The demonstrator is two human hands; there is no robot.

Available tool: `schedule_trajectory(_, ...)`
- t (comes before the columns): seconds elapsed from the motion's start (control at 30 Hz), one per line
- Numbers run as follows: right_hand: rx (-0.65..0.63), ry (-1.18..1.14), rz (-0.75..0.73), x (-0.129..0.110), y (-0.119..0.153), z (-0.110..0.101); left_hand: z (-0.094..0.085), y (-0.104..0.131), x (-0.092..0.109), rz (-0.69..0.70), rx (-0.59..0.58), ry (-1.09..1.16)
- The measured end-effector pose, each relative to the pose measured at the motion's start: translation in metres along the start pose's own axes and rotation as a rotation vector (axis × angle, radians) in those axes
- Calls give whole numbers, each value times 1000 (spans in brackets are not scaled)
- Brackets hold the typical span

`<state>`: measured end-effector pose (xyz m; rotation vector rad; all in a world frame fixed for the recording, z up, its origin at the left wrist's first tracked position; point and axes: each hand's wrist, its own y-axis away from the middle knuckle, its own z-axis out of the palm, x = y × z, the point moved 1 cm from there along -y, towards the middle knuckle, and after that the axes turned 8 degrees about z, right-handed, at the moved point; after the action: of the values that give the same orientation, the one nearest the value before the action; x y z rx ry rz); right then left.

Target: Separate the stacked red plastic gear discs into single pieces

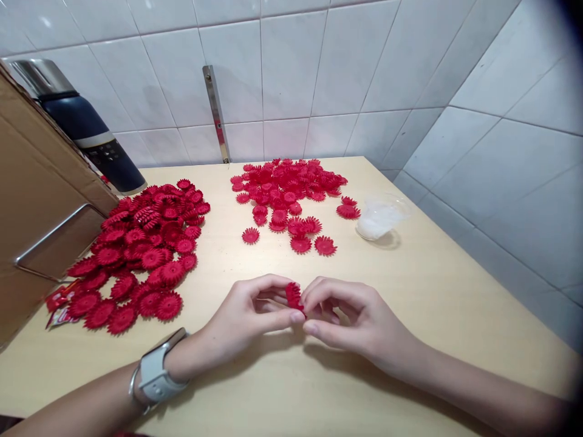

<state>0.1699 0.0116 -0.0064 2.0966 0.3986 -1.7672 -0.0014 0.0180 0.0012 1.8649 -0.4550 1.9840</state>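
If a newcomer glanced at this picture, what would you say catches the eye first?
Probably the left heap of red flower-shaped pieces, beside the cardboard box, and the far heap toward the tiled wall. Then, front and centre, the left hand pinches one red piece, with the right hand close against it.

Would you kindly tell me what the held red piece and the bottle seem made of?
Red piece: perhaps plastic or stiff fabric, matte; its toothed edge stands without strong shine. Bottle: probably metal; its silver cap shows streaked highlights, its dark-blue body looks smoothly coated.
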Motion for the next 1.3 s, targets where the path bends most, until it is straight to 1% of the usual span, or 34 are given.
schedule_trajectory(0.07, -32, -83, 67, -1, -1, -1, 0, 0, 0, -5, -31, 9)
schedule_trajectory(0.17, -36, -178, 111, -2, -2, -2, 0, 0, 0, -19, -60, 55)
schedule_trajectory(0.43, -94, -231, 138, -2, -2, -3, 1, 0, 0, -40, -55, 50)
schedule_trajectory(0.6, -124, -266, 133, -1, -3, -5, 1, 0, 2, -60, -44, 123)
schedule_trajectory(0.77, -152, -296, 121, -1, -4, -5, 1, 1, 2, -65, -49, 143)
schedule_trajectory(0.87, -149, -268, 124, -1, -4, -5, 1, 2, 1, -67, -47, 150)
schedule_trajectory(1.0, -123, -137, 110, -4, -1, -5, 0, 1, 1, -74, -47, 128)
schedule_trajectory(1.13, -117, -56, 121, -6, 2, -3, 0, 2, 4, -57, -85, 3)
schedule_trajectory(1.3, -129, 22, 148, -7, 0, -1, 3, 5, 10, -9, -84, -190)
